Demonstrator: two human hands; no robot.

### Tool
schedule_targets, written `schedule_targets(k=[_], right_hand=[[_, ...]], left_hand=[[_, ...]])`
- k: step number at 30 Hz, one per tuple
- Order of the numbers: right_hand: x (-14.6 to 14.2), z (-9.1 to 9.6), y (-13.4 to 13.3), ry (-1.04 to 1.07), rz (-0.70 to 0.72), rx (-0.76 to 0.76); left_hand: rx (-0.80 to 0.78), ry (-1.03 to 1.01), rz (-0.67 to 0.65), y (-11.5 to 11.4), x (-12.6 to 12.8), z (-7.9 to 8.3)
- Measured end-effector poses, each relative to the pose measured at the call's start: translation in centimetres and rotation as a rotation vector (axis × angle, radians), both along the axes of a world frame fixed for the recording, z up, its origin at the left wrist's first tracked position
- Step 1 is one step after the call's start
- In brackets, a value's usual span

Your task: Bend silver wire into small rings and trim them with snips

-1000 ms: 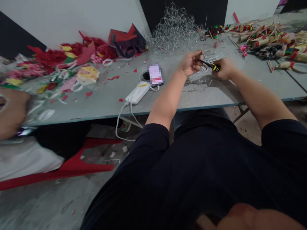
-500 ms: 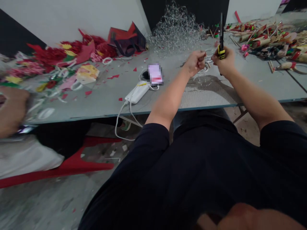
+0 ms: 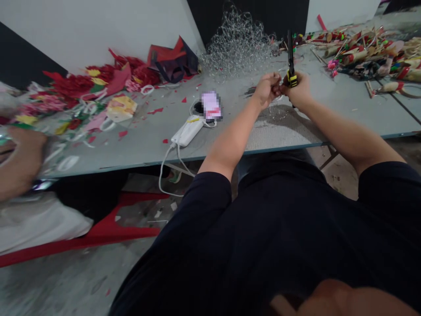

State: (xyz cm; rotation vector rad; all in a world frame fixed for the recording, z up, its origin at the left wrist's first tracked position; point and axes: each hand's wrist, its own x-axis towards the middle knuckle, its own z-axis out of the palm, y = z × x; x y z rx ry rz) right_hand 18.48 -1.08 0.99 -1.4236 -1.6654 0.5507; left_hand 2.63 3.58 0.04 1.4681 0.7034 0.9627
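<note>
Beyond the table's near edge, my right hand (image 3: 298,90) is closed around a black tool with yellow markings (image 3: 290,57), which points up and away from me. Its exact kind is unclear. My left hand (image 3: 267,90) is closed, fingertips pinched close to the right hand's fingers; whatever lies between them is too small to make out. Below both hands, thin silvery wire pieces (image 3: 278,112) lie on the grey table (image 3: 256,136). A big tangled heap of curly silver wire (image 3: 238,48) stands just behind the left hand.
A blurred co-worker's arm (image 3: 24,160) is at far left. A white power bank (image 3: 187,131) with a dangling cable and a pixelated phone (image 3: 211,105) lie left of my arms. Red paper flowers (image 3: 74,81), a dark red bag (image 3: 174,61) and bamboo pieces (image 3: 358,57) crowd the back.
My right hand and the black tool have moved left, closer to my left hand, and the tool sits slightly lower. The view has shifted a little.
</note>
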Motion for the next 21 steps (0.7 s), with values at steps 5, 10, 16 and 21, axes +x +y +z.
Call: schedule_targets(k=[5,10,16,21], right_hand=[[0.3,-0.2,0.4,-0.031,-0.072,0.066],[1.4,0.4,0.5,-0.052,-0.118,0.150],[2.7,0.6,0.4,-0.066,-0.120,0.194],[2.1,0.1,0.9,0.049,-0.076,0.266]], left_hand=[[-0.056,-0.139,0.131,-0.2,0.0,-0.4],[0.086,0.067,0.142,-0.2,-0.5,-0.2],[0.267,0.237,0.044,-0.5,-0.7,-0.1],[0.404,0.284,0.014,-0.8,-0.8,0.1]])
